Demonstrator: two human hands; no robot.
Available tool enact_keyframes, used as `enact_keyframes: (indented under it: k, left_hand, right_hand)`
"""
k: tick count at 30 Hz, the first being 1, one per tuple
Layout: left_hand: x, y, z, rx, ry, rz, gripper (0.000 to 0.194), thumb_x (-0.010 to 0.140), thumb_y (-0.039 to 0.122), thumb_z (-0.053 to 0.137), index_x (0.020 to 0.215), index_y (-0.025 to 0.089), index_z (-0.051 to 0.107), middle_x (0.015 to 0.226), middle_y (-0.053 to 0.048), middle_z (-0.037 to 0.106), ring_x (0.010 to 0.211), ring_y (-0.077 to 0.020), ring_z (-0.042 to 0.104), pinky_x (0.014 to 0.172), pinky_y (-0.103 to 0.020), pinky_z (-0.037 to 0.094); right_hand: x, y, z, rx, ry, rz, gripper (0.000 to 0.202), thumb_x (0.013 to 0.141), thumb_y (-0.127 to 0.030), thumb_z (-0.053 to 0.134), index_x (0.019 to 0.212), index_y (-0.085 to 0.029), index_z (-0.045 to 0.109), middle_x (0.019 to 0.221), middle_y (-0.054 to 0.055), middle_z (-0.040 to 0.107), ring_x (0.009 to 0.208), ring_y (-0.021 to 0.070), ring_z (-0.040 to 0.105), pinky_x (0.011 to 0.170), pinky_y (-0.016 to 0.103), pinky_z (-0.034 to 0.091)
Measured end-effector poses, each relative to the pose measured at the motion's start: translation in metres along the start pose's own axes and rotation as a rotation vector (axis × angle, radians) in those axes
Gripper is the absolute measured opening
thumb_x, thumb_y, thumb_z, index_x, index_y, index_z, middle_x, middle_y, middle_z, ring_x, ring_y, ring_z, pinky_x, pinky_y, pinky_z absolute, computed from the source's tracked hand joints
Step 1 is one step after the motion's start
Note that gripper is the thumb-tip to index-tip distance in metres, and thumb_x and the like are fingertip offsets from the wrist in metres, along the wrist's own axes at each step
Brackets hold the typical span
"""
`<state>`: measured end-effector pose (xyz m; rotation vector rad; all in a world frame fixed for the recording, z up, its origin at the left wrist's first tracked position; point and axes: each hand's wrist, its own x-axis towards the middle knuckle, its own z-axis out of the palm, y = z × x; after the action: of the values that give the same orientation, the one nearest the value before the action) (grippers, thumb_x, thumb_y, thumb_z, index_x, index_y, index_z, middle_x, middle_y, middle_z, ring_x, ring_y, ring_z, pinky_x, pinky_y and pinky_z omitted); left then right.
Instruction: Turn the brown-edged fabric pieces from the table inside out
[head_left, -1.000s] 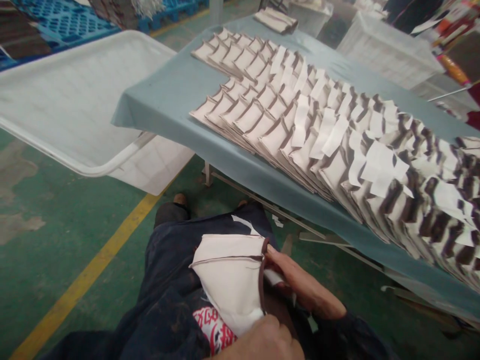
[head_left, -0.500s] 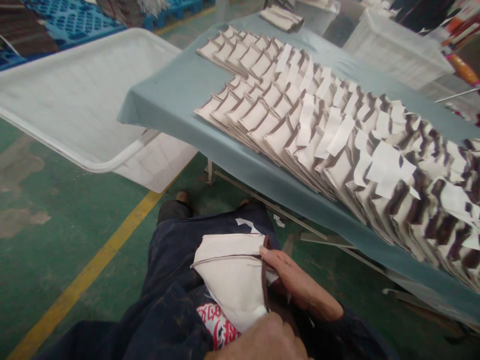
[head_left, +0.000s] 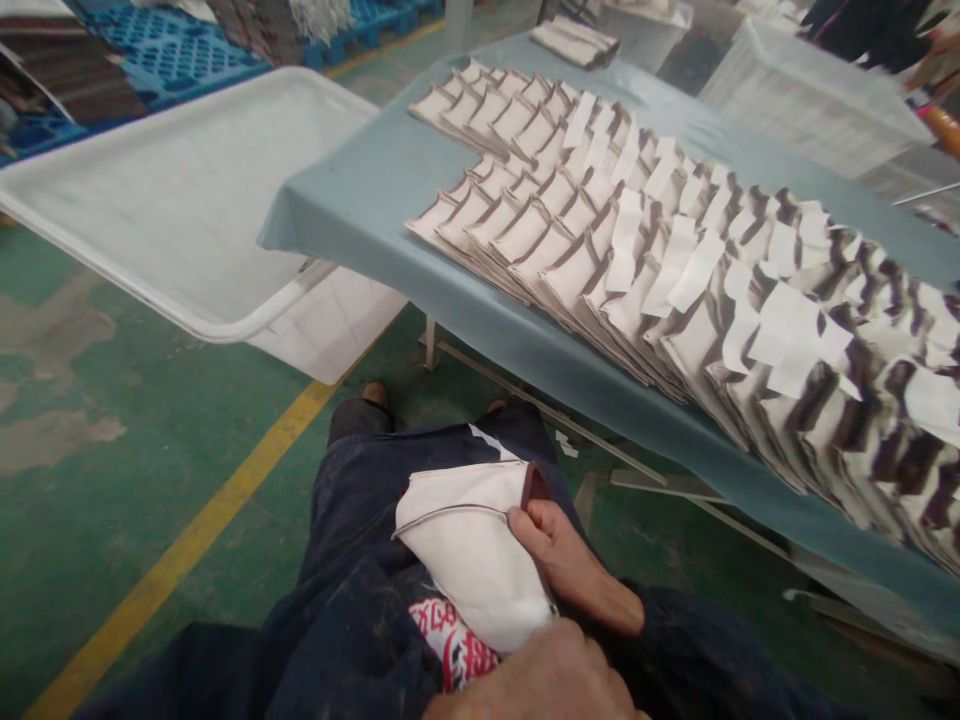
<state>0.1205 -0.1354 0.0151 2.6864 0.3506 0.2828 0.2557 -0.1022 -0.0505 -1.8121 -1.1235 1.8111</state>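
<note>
Over my lap lies a cream fabric piece with a raised seam across it and a dark brown inner edge at its right end. My right hand grips that edge, thumb on the cream face and fingers curled by the brown opening. My left hand is closed at the near lower end of the piece; its fingertips are hidden behind the back of the hand. Beneath the fabric is a dark blue apron with red and white print. A white strip lies just beyond the piece.
A table with a grey-blue cover carries overlapping rows of similar cream pieces, with white paper strips among them. At the left stands a large white tub. Blue pallets and another white bin are farther back.
The fabric piece has tilted and its brown opening shows more. My right hand has shifted left, its fingers now curled at the edge. The whole view has moved slightly.
</note>
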Motion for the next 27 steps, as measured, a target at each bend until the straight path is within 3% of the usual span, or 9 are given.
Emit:
enact_keyframes:
  k: [2, 4, 6, 9, 12, 14, 17, 21, 27]
  left_hand:
    - [0.003, -0.003, -0.004, 0.013, 0.001, -0.017, 0.014, 0.102, 0.025, 0.06, 0.097, 0.017, 0.07, 0.089, -0.004, 0.071, 0.074, -0.0146, 0.066, 0.069, -0.028, 0.056]
    - [0.006, -0.008, -0.009, 0.03, 0.007, -0.026, 0.019, 0.1, 0.018, 0.059, 0.083, 0.018, 0.068, 0.074, -0.003, 0.068, 0.065, -0.0148, 0.062, 0.062, -0.028, 0.05]
    - [0.009, -0.015, -0.015, 0.053, 0.04, -0.03, 0.018, 0.098, 0.018, 0.063, 0.081, 0.018, 0.067, 0.071, -0.003, 0.067, 0.064, -0.0171, 0.061, 0.06, -0.032, 0.045]
    - [0.007, -0.028, -0.026, 0.106, 0.2, -0.072, 0.024, 0.098, 0.031, 0.067, 0.078, 0.017, 0.063, 0.07, -0.001, 0.067, 0.066, -0.019, 0.06, 0.061, -0.035, 0.041]
    - [-0.001, -0.046, -0.039, 0.155, 0.324, -0.164, 0.031, 0.098, 0.034, 0.065, 0.071, 0.019, 0.059, 0.066, 0.0, 0.065, 0.066, -0.0184, 0.06, 0.066, -0.035, 0.041]
    - [-0.009, -0.062, -0.049, 0.132, 0.353, -0.212, 0.034, 0.099, 0.031, 0.061, 0.068, 0.019, 0.059, 0.063, 0.001, 0.064, 0.062, -0.0168, 0.06, 0.066, -0.035, 0.041]
    - [-0.023, -0.09, -0.067, 0.015, 0.329, -0.274, 0.037, 0.102, 0.032, 0.055, 0.068, 0.018, 0.059, 0.062, 0.001, 0.064, 0.061, -0.015, 0.059, 0.064, -0.033, 0.039]
    - [-0.037, -0.119, -0.086, -0.199, 0.315, -0.425, 0.04, 0.102, 0.033, 0.055, 0.065, 0.018, 0.056, 0.059, 0.003, 0.059, 0.06, -0.0126, 0.053, 0.063, -0.029, 0.036]
    - [-0.047, -0.139, -0.09, -0.484, 0.302, -0.624, 0.044, 0.097, 0.042, 0.055, 0.06, 0.018, 0.047, 0.058, 0.005, 0.047, 0.057, -0.0105, 0.042, 0.058, -0.026, 0.03]
  right_hand:
    - [0.01, -0.001, 0.0, -0.025, -0.007, -0.021, 0.059, 0.081, -0.074, 0.057, 0.059, -0.023, 0.037, 0.056, -0.006, 0.031, 0.052, 0.0084, 0.026, 0.047, 0.024, 0.019]
    - [0.023, -0.007, -0.003, -0.015, -0.012, -0.036, 0.06, 0.079, -0.076, 0.058, 0.058, -0.024, 0.037, 0.055, -0.007, 0.031, 0.051, 0.0081, 0.026, 0.047, 0.024, 0.019]
    - [0.035, -0.018, -0.006, 0.01, -0.026, -0.059, 0.063, 0.079, -0.079, 0.057, 0.058, -0.023, 0.038, 0.054, -0.007, 0.033, 0.05, 0.0081, 0.026, 0.047, 0.024, 0.02]
    - [0.044, -0.043, -0.014, 0.021, -0.072, -0.123, 0.068, 0.084, -0.085, 0.047, 0.062, -0.021, 0.049, 0.053, -0.005, 0.039, 0.048, 0.0094, 0.031, 0.047, 0.025, 0.025]
    - [0.038, -0.067, -0.024, -0.027, -0.107, -0.281, 0.073, 0.089, -0.084, 0.043, 0.069, -0.017, 0.062, 0.059, 0.0, 0.054, 0.056, 0.0136, 0.048, 0.056, 0.026, 0.038]
    - [0.03, -0.08, -0.032, -0.014, -0.072, -0.361, 0.073, 0.086, -0.086, 0.047, 0.07, -0.017, 0.063, 0.062, 0.001, 0.056, 0.059, 0.0146, 0.051, 0.058, 0.027, 0.041]
    - [0.022, -0.088, -0.042, 0.022, 0.002, -0.392, 0.072, 0.082, -0.089, 0.051, 0.071, -0.019, 0.062, 0.056, -0.002, 0.052, 0.052, 0.0131, 0.046, 0.052, 0.026, 0.037]
    - [0.018, -0.086, -0.044, 0.091, -0.01, -0.387, 0.069, 0.078, -0.088, 0.057, 0.072, -0.02, 0.06, 0.05, -0.005, 0.048, 0.045, 0.0099, 0.039, 0.046, 0.023, 0.026]
    - [0.02, -0.077, -0.025, 0.36, -0.093, -0.268, 0.064, 0.072, -0.081, 0.072, 0.076, -0.018, 0.057, 0.054, -0.009, 0.043, 0.043, 0.0043, 0.031, 0.043, 0.018, 0.015]
